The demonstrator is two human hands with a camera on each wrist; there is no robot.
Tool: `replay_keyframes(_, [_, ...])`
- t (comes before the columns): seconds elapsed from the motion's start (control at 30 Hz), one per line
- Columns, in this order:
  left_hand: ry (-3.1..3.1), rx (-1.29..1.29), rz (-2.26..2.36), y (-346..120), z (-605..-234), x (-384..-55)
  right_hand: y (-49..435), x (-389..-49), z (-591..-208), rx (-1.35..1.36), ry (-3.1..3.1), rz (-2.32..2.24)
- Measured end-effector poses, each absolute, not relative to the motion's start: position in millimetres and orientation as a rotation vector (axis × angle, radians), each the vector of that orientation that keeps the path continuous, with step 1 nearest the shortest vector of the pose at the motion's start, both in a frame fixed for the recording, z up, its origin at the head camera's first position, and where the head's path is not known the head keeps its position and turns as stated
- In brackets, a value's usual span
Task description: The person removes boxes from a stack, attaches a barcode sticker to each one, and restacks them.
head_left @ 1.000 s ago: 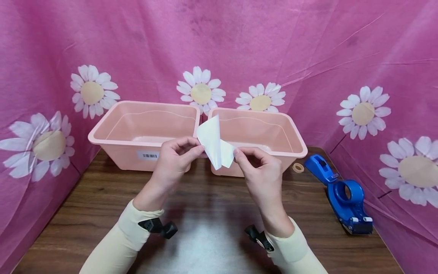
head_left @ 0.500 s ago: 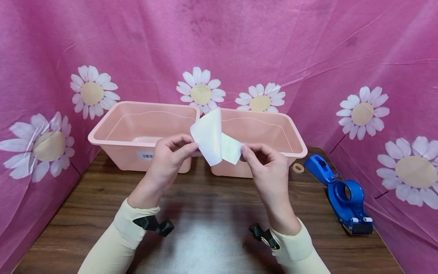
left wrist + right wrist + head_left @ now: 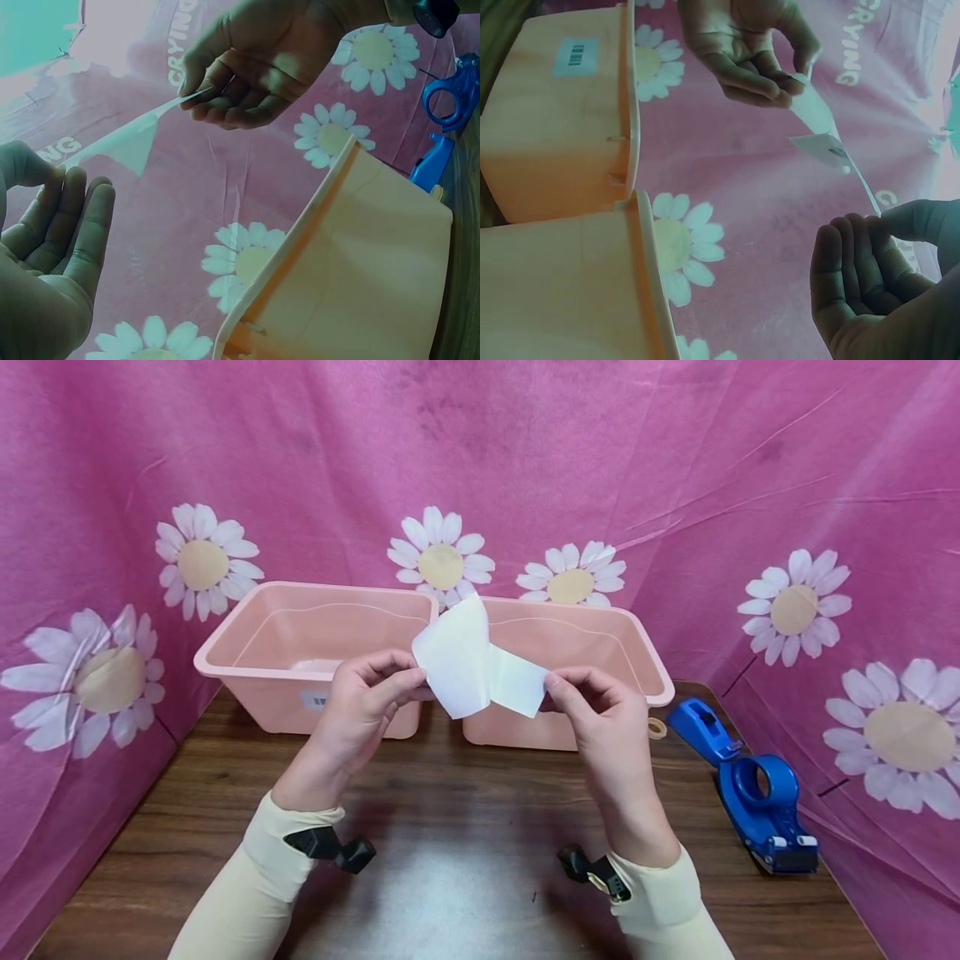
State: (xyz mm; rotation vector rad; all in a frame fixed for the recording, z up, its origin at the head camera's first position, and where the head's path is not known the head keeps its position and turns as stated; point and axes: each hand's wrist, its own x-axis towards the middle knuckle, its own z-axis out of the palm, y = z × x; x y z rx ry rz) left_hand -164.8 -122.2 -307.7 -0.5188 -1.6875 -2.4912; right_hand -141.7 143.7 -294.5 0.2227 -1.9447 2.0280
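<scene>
Between my hands, raised in front of the bins, a glossy white paper label (image 3: 459,658) spreads in two flaps that meet along a crease. My left hand (image 3: 363,714) pinches the wider flap's edge between thumb and fingers. The smaller flap's outer end is pinched by my right hand (image 3: 607,731). From the right wrist, a dark printed patch shows on the label (image 3: 829,150), and one corner sticks out sideways. Behind the hands stand a left pink bin (image 3: 255,693) with a barcode sticker on its front and a right pink bin (image 3: 517,732).
A blue tape dispenser (image 3: 765,818) lies at the right of the wooden table (image 3: 450,877), with a smaller blue dispenser (image 3: 701,727) touching its far end. A tan tape roll (image 3: 657,728) sits beside the right bin. Pink floral cloth (image 3: 480,452) encloses the back and sides.
My hands have moved apart, left hand leftward and right hand rightward. The label has opened wider, with more of the smaller flap showing. The bins and dispensers have stayed put.
</scene>
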Motion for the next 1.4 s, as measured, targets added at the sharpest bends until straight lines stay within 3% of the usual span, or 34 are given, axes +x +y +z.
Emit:
replay_keyframes(0.87, [-1.790,-0.494,-2.585,-134.7,-326.7,-158.1,186.6,-135.6,-298.5,0.193,-2.081,2.107])
replay_keyframes(1.4, [-2.332,-0.416,-2.441,-121.4,-383.2,-149.9,216.5,-131.6,-311.8,0.046,-2.216,1.979])
